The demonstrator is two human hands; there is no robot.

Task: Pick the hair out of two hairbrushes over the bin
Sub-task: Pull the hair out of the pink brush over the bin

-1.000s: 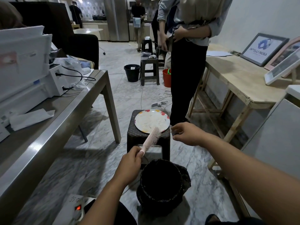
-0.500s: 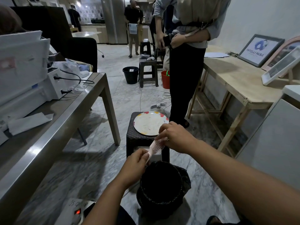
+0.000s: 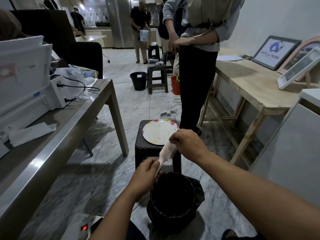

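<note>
A pale pink hairbrush [image 3: 167, 151] is held tilted above the black bin [image 3: 174, 198], bristles facing right. My left hand [image 3: 144, 179] grips its handle at the bin's near-left rim. My right hand [image 3: 187, 144] sits at the brush's far tip, fingers pinched into the bristles; any hair there is too fine to see. The bin is lined with a black bag and its inside is dark. I see only one hairbrush.
A white plate [image 3: 160, 131] with coloured spots lies on a dark wicker stool [image 3: 147, 149] just behind the bin. A person in black trousers [image 3: 195, 80] stands beyond it. A grey table [image 3: 57, 129] runs along the left, a wooden table [image 3: 251, 84] along the right.
My right hand moved from open air at the right onto the brush head and now pinches its tip. The brush has lowered slightly toward the bin.
</note>
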